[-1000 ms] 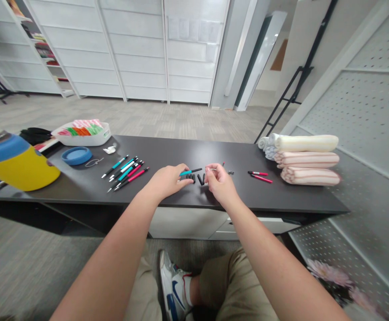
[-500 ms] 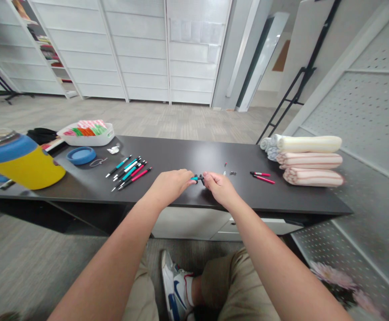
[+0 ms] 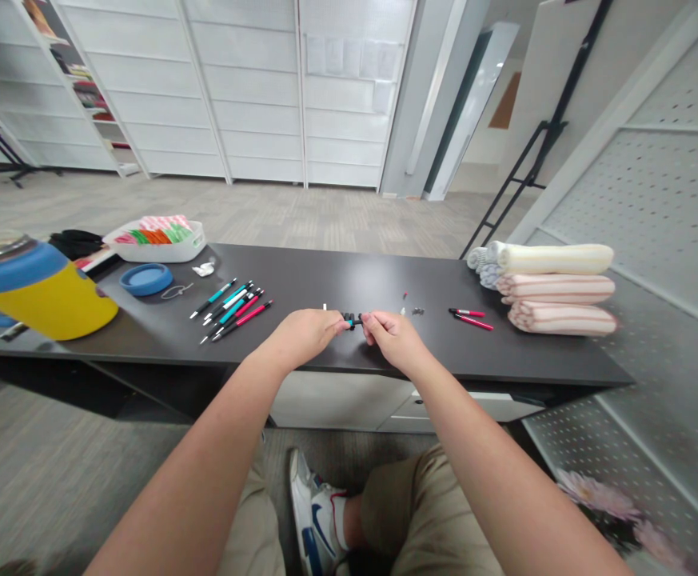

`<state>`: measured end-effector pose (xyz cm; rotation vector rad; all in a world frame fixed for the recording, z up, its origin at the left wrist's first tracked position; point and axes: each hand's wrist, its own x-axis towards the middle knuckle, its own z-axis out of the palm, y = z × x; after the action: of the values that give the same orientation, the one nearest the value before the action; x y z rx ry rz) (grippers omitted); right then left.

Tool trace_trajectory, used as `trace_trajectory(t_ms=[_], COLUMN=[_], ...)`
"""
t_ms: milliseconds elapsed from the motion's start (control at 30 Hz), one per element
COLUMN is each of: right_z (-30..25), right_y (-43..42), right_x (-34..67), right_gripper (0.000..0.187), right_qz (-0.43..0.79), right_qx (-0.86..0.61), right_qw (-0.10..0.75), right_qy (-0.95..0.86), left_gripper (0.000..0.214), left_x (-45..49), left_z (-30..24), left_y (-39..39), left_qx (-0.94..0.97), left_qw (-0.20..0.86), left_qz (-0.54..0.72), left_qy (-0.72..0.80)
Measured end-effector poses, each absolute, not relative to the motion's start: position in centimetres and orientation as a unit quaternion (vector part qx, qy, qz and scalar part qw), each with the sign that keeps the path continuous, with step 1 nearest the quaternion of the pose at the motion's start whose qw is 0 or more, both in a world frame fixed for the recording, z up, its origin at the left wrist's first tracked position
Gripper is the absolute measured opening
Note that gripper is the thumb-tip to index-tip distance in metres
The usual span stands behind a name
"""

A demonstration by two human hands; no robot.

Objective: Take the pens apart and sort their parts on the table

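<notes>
Black pen (image 3: pixel 353 322), one: left hand (image 3: pixel 304 336) and right hand (image 3: pixel 392 339) each pinch an end, bracing it level. Coloured pens (image 3: pixel 232 308) grouped aside.

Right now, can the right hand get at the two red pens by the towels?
Probably yes: only tabletop and tiny parts lie between right hand and red pens, though its grip pinches a pen.

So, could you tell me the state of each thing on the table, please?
left hand, shut on one end of the pen.
right hand, shut on its other end.
pen, held level between both hands.
spare pens, lying side by side.
blue lid, off, lying flat.
towels, rolled and stacked.
</notes>
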<state>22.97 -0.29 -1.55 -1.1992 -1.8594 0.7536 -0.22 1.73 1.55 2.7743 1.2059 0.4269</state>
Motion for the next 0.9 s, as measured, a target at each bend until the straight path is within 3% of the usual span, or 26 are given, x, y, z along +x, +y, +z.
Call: trace_trajectory(t_ms=[300, 600, 767, 900], right_z=[-1.9, -1.7, -2.5, -2.3], right_y=[-0.3, -0.4, -0.1, -0.1], right_x=[22.7, 22.7, 22.7, 22.6], right_gripper=[0.035, 0.039, 0.036, 0.04], right_qz=[0.36, 0.343, 0.4, 0.358], right_qx=[-0.453, -0.496, -0.456, -0.479], right_qw=[0.408, 0.382, 0.428, 0.414], right_qy=[-0.706, -0.7, -0.67, -0.686], left_gripper=[0.04, 0.036, 0.037, 0.038], left_x=[-0.7, -1.6, -1.4, -1.2], left_z=[2.2, 1.2, 1.0, 1.1], left_y=[1.3, 1.9, 1.9, 1.9], left_qx=[0.899, 0.903, 0.905, 0.904], left_qw=[0.021, 0.014, -0.004, -0.011], left_qz=[0.108, 0.12, 0.119, 0.123], left_qy=[0.424, 0.413, 0.408, 0.409])
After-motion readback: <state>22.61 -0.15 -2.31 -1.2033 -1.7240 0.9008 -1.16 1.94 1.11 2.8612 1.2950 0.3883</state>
